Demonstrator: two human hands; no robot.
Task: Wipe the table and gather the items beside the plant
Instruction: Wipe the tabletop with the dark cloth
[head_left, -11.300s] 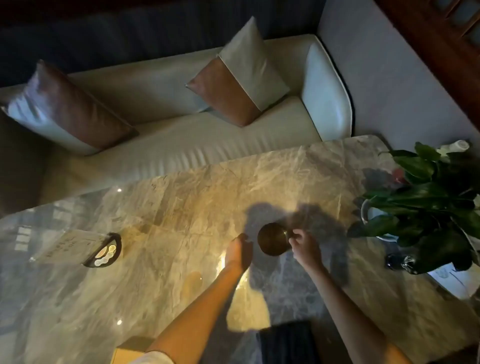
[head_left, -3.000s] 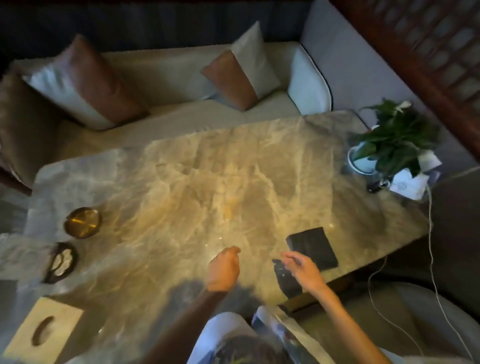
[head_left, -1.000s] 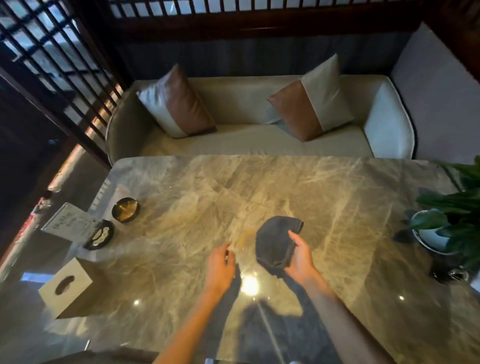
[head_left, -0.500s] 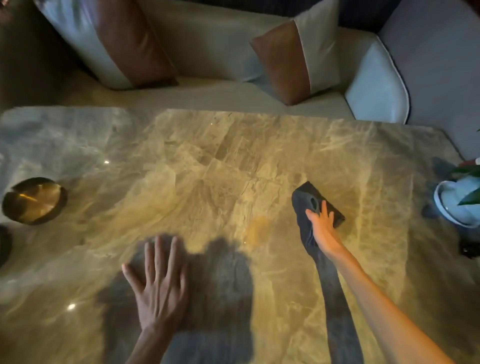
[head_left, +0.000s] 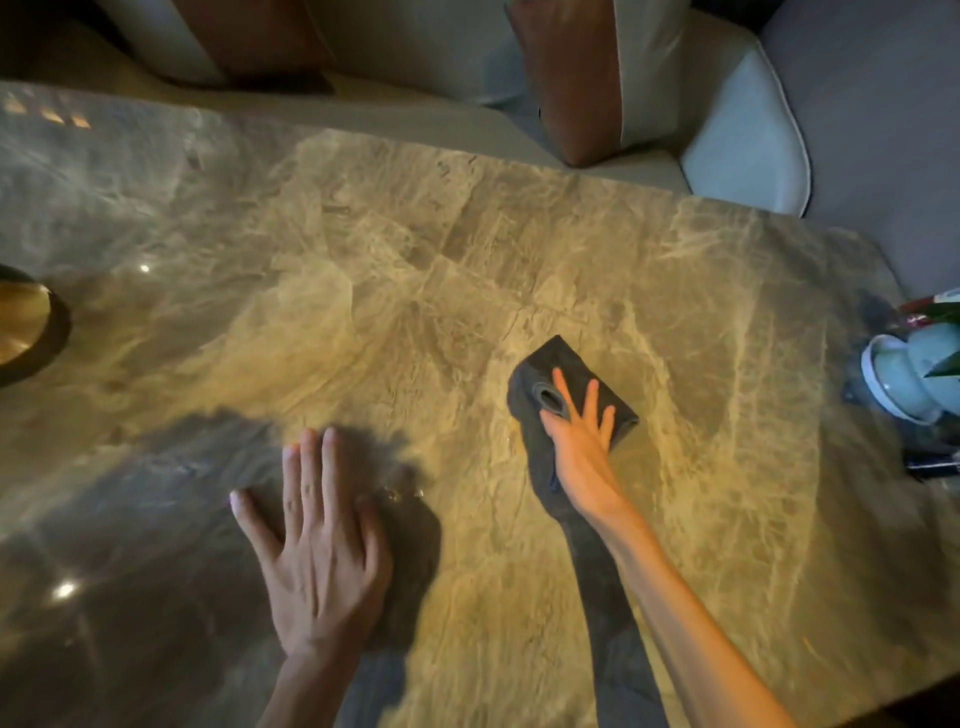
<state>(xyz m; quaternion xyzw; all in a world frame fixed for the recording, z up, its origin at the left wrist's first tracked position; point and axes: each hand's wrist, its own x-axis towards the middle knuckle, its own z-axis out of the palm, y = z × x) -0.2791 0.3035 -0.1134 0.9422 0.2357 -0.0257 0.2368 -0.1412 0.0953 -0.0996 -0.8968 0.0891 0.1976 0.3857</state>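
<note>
A folded dark grey cloth (head_left: 558, 366) lies on the glossy marble table (head_left: 395, 270), right of centre. My right hand (head_left: 582, 441) presses flat on the cloth with fingers spread, covering its near half. My left hand (head_left: 317, 551) rests flat on the bare tabletop to the lower left, fingers apart, holding nothing. At the right edge stands the plant's pale pot (head_left: 914, 374) with a few green leaves showing; the rest of the plant is out of frame. A round brass dish (head_left: 26, 327) sits at the table's left edge, half cut off.
A cream sofa (head_left: 748, 140) with brown-and-grey cushions (head_left: 587, 78) runs behind the table's far edge. A small dark object (head_left: 932, 462) lies beside the pot. Shadows of my arms fall across the near tabletop.
Since half a second ago my right hand has stayed pressed on the cloth, shifted slightly. My left hand stays flat on the table. A second ago the right hand held the cloth above the table.
</note>
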